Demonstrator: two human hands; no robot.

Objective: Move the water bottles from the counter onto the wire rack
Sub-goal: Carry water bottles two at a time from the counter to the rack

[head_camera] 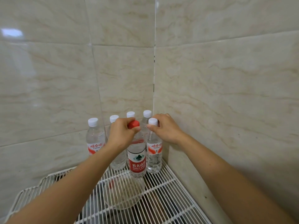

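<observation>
Glossy marbled tiles meet in a corner at twelve o'clock, and the white wire rack (163,191) runs out from that corner toward six. Six clear plastic bottles stand upright on the rack's far end, tucked against the walls. Four white-capped ones form a back row from ten to twelve o'clock. In front stand the red-capped bottle (136,157) and, just beside it toward one o'clock, a white-capped bottle (154,152) with an orange label.

The left hand (120,135) is closed around the red cap and neck from above and from the left. The right hand (166,128) has thumb and fingers wrapped about the white cap's neck, coming in from the right. Both bottles appear to rest on the wires, though I cannot be sure their bases bear full weight.

They look full, so fairly heavy for their size, with thin walls that would dent if squeezed at the waist and smooth sides that could slip. The stiff ridged caps and neck rings are the surest hold, and each bottle hangs straight below its hand. The narrow bases could wobble on the gaps between wires.

Beneath the rack a pale bowl (124,193) shows through.
</observation>
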